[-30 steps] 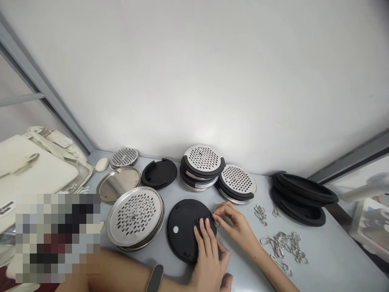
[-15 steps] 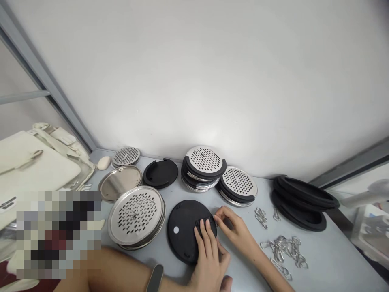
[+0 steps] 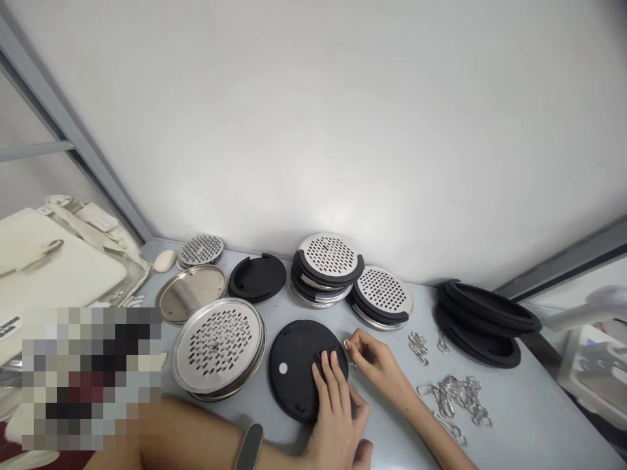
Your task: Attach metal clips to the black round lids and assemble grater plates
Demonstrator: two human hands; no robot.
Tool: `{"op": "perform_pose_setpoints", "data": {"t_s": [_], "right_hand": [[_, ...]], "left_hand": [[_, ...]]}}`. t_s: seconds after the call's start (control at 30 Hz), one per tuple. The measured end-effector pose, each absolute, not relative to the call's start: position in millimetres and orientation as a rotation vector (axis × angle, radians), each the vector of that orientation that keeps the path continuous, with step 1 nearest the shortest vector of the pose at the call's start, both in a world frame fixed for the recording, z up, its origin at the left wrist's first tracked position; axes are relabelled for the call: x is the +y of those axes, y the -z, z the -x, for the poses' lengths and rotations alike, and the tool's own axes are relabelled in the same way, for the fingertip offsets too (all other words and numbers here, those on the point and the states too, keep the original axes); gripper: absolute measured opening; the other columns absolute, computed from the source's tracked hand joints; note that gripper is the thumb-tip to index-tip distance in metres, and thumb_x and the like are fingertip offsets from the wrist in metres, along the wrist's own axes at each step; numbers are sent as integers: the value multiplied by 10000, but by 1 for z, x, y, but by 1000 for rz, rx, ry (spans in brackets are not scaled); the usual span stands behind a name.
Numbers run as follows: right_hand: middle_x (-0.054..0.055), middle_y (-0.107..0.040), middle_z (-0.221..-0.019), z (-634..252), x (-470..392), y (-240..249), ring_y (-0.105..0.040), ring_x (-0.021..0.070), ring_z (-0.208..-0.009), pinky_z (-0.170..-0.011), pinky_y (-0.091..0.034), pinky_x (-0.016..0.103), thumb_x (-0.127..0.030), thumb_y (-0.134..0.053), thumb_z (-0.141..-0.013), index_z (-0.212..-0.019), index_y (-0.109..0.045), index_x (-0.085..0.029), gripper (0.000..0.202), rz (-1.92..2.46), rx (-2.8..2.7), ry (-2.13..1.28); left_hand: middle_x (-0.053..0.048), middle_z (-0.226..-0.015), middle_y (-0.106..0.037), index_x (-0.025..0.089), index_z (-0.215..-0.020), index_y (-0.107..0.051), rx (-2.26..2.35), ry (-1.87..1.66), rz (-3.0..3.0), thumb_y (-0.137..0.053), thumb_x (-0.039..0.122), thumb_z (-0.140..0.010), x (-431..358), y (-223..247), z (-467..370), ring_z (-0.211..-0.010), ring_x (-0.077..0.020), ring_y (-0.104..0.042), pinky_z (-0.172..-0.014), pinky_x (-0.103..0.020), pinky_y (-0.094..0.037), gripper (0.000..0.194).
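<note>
Plastic, we reckon, for this black disc (image 3: 296, 349): it lies flat on the grey table (image 3: 392, 431), just right of the perforated metal stack (image 3: 218, 346). We'd guess it's light and pretty stiff, so not fragile, but smooth enough to skate around unless something pins it. Our left hand (image 3: 337, 414) rests across its right side, three fingers flat and close together on top; we can't tell if the tucked thumb touches anything. Our right hand (image 3: 376, 358) has thumb and forefinger pinching a metal clip (image 3: 346, 343) right beside the rim. That thing's probably springy, hard and kinda slick, so fingertips on the wire loop seem like the best hold. For the disc, we'd go palm down or take the rim. Loose clips (image 3: 455, 396) lie tangled over to the right.
</note>
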State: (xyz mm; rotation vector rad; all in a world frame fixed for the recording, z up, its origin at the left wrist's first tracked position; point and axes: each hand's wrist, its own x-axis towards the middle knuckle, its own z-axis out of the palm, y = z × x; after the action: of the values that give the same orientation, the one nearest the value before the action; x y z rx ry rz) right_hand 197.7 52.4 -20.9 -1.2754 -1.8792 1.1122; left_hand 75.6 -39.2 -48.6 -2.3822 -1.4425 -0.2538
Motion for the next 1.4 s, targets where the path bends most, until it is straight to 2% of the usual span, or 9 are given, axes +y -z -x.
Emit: {"op": "perform_pose_setpoints", "data": {"t_s": [0.63, 1.4], "right_hand": [[-46, -375, -624, -191, 53, 25, -370, 121, -576, -554, -333, 240, -453, -385, -951, -690, -388, -205, 361, 1278, -1928, -1047], [3, -504, -668, -191, 52, 15, -484, 168, -649, -618, -394, 293, -327, -326, -981, -699, -405, -214, 314, 1254, -2180, -873]], "left_hand": [[-286, -1192, -579, 93, -894, -656, -1395, 278, 2387, -582, 630, -665, -39, 42, -73, -1151, -529, -443, -952, -727, -109, 587], [-292, -1172, -589, 75, -908, -669, -1378, 309, 2362, -587, 629, -644, -38, 38, -71, -1145, -537, -446, -960, -706, -128, 619]]}}
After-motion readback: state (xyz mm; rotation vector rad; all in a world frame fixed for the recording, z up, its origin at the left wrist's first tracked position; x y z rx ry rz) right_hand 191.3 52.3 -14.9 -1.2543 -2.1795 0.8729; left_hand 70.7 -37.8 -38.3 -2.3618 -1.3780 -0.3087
